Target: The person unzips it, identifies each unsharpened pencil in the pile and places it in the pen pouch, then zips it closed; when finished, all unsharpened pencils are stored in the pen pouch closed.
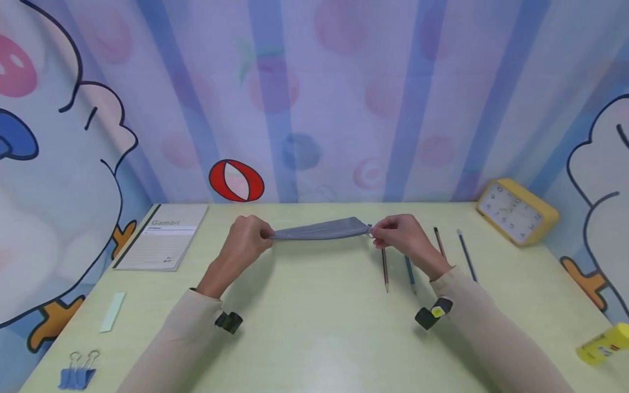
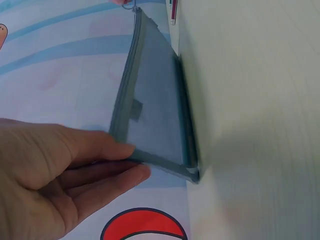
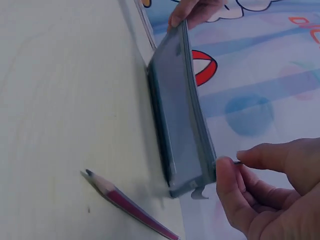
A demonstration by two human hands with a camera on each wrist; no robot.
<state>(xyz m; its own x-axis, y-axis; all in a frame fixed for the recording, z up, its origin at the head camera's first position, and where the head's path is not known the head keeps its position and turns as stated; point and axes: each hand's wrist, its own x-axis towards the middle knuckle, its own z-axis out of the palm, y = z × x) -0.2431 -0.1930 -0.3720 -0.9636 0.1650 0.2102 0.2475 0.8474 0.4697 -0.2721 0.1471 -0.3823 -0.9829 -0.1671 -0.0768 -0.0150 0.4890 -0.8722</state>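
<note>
A grey zipper pouch point(image 1: 319, 229) is stretched between both hands over the far part of the table. In the left wrist view, my left hand point(image 2: 75, 175) pinches one end of the pouch between thumb and fingers, near the zipper point(image 2: 129, 75). At the other end, the fingertips of my right hand point(image 3: 272, 187) pinch the small pull at the zipper's end. A dark band runs along the pouch's lower edge in both wrist views. Close below my right hand in the head view lie a dark red pencil point(image 1: 385, 270) and a blue pencil point(image 1: 410, 273).
Two more pencils lie to the right, including a grey-blue pencil point(image 1: 467, 255). A yellow clock point(image 1: 516, 212) stands at the back right, a glue stick point(image 1: 603, 344) at the front right. Leftward are a notebook point(image 1: 162, 237), a pale green strip point(image 1: 113, 312) and blue binder clips point(image 1: 76, 377).
</note>
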